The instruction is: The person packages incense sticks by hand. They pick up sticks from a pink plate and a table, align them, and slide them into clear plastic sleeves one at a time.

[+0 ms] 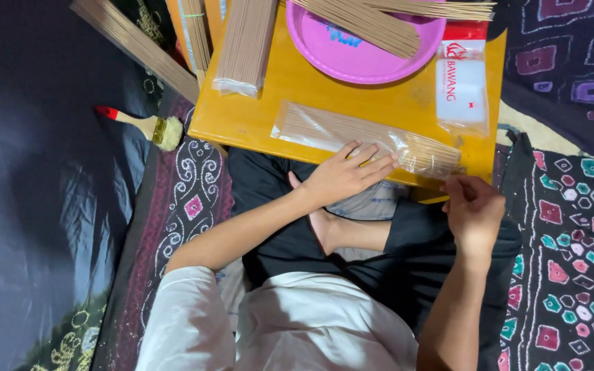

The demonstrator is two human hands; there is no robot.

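A clear plastic packet of thin brown sticks (324,130) lies along the near edge of a low yellow table (297,75). My left hand (345,173) lies flat on the packet with fingers spread, pressing it down. My right hand (474,206) is at the packet's open right end, its fingers pinched on the plastic edge there. My crossed legs in black trousers lie under the table's edge.
A pink plate (359,51) with loose sticks sits at the table's far side. Another stick bundle (245,45) and a stack of empty clear bags (460,82) lie on the table. A paintbrush with a red handle (147,125) rests on the patterned cloth at the left.
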